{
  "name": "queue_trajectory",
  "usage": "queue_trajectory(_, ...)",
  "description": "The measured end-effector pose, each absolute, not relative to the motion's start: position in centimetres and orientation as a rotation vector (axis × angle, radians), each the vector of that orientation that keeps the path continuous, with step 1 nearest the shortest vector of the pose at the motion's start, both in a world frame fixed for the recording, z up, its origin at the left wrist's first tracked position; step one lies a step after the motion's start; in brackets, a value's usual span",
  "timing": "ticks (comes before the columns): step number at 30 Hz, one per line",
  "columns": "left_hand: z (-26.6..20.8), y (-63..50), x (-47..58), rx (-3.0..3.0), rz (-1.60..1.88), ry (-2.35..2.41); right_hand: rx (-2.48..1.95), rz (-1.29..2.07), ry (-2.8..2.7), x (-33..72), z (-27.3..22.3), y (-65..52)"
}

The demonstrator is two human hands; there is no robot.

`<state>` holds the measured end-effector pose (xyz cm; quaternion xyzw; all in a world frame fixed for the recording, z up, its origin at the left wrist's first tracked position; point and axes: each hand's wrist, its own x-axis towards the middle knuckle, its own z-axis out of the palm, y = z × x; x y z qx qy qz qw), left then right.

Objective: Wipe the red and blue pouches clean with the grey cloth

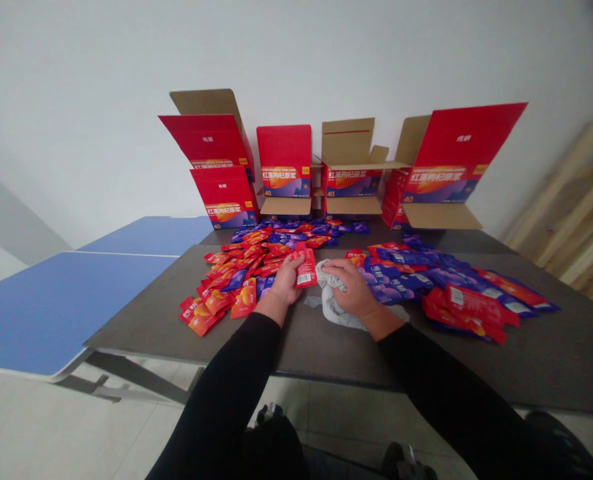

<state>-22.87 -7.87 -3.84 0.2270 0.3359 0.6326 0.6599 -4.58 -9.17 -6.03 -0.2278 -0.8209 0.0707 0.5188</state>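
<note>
Where one hand [286,281] (left) grips, a sachet [306,268] protrudes.

The red and purple boxes [285,175] carry the white line 红黑枸杞原浆 across their fronts, with a "40" at the lower left corner. A smaller two-character mark on the raised flap [476,137] at right and on the purple sachets [383,280] is too blurred to read surely, as is the print around the barcode label [304,279] on the held red sachet [307,259].
</note>
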Motion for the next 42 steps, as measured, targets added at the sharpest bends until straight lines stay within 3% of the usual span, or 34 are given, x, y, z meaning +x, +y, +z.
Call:
queue_trajectory(12, -2.7, -9.8, -22.1, 0.548, 0.991, 0.563, -0.357, 0.236, -2.228, -4.9, -6.0, -8.8)
queue_trajectory(20, -2.6, -10.7, -22.0, 0.590, 0.941, 0.646, -0.715, 0.158, -2.048, -4.5, -6.6, -8.1)
queue_trajectory(42, -2.8, -10.0, -22.8, 0.565, 0.948, 0.664, -0.941, 0.047, -1.697, -3.4, -6.8, -6.6)
